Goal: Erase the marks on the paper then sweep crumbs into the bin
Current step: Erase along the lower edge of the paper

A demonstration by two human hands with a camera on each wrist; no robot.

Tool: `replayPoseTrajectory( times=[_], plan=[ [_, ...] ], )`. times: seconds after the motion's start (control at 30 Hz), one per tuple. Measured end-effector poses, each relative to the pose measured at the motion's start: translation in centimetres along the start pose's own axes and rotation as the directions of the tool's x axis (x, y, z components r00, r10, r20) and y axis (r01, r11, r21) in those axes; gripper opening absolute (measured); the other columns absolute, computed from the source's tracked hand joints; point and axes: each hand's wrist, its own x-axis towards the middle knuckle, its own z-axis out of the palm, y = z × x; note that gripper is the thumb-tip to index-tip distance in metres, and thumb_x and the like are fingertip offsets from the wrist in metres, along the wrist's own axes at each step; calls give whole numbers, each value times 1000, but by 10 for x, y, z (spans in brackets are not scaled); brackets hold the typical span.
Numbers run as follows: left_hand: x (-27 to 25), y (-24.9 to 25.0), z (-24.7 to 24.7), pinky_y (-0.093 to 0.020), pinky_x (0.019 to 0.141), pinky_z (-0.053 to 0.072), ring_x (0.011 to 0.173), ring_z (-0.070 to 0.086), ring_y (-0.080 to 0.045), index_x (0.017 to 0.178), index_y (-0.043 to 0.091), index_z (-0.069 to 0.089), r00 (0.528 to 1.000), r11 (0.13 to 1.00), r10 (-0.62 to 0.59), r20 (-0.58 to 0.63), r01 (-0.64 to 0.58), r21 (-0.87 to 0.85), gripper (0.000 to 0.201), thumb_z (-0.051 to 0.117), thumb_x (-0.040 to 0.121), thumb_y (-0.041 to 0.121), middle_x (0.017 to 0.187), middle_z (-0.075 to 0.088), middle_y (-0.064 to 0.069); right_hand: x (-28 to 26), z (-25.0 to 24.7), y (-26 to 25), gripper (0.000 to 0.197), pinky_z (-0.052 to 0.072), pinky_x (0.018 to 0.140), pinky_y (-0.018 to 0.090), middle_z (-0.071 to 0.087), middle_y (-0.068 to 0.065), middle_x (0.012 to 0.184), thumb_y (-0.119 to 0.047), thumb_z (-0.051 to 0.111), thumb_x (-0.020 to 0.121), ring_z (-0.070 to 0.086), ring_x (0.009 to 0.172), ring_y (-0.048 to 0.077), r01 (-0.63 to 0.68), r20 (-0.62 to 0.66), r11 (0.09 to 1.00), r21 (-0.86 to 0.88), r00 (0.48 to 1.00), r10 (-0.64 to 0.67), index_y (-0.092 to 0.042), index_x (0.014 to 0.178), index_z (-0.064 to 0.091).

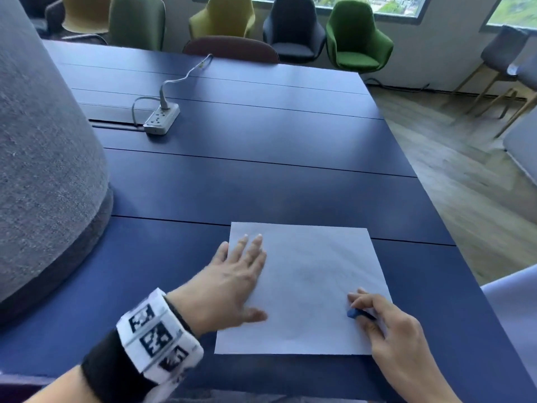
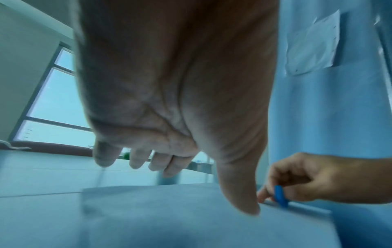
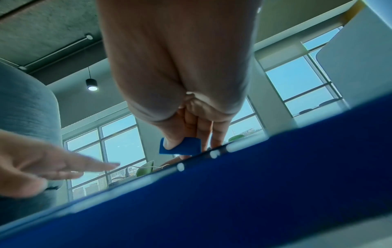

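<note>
— Left hand (image 1: pixel 232 282): flat, fingers straight, pressing the left part of the white rectangular sheet of paper (image 1: pixel 313 274) onto the dark blue slatted table (image 1: pixel 261 181).

— Right hand (image 1: pixel 386 321): curled round a small blue wedge-shaped eraser (image 1: pixel 355 314), thumb and fingers pinching it at the sheet's right edge, near the front corner.

— Marks? Faint grey smudges only, about mid-sheet; too pale to read clearly.

— Probably the erasing step, then. Best done with short strokes running away from the holding hand, so no buckling of the sheet.

— Light pressure first; harder only where graphite persists. Thin paper, likely to crease or tear under a dragged eraser.

— Worth keeping the flat palm close beside the rubbed patch, not far off at the edge.

— Crumbs? None discernible yet. Bin? Not in view in any picture.

— Elsewhere: white power strip (image 1: pixel 161 118) with grey cable far back on the table, grey felt-covered column (image 1: pixel 43 158) at left, upholstered chairs (image 1: pixel 356 36) beyond.
</note>
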Motion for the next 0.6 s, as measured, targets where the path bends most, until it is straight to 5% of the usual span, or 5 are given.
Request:
replayPoseTrajectory(
  times=[0.17,0.27,0.33,0.47,0.6],
  plan=[
    [-1,84,26,-50,116,-15,138,-40,-21,152,12,-16,987,980,142,-76,-151,-126,105,14,79,81,152,-38,-2,-1,-1,0,49,37,93,0,68,-28,104,14,62,81,51,119,-11,44,-2,999,8,999,-44,-35,81,61],
    [16,103,59,-54,111,9,149,0,-24,152,6,26,990,983,132,-45,-137,-121,99,2,86,76,162,9,-10,-1,-2,1,47,36,95,1,68,-28,106,12,63,82,51,119,-12,49,-5,998,28,999,-49,-35,80,62],
    [25,103,78,-53,103,22,144,25,-24,144,13,44,986,987,107,-128,-121,-103,87,5,93,71,155,36,-7,-2,-1,2,48,36,95,0,69,-27,104,14,62,81,52,119,-11,52,-14,998,36,999,-52,-34,79,62],
    [19,72,91,-53,104,22,143,27,-23,152,12,28,982,995,35,-184,-52,-86,77,6,98,63,155,36,-4,-4,1,5,46,38,96,4,70,-25,103,14,62,82,53,119,-8,50,-32,996,79,998,-48,-32,80,62],
    [2,25,102,-53,104,20,141,29,-25,150,0,25,932,979,-203,-300,189,-75,77,11,101,58,154,34,-14,-6,3,5,43,37,93,0,69,-26,106,10,63,83,51,120,-10,39,-34,993,114,999,-36,-33,81,62]
  ],
)
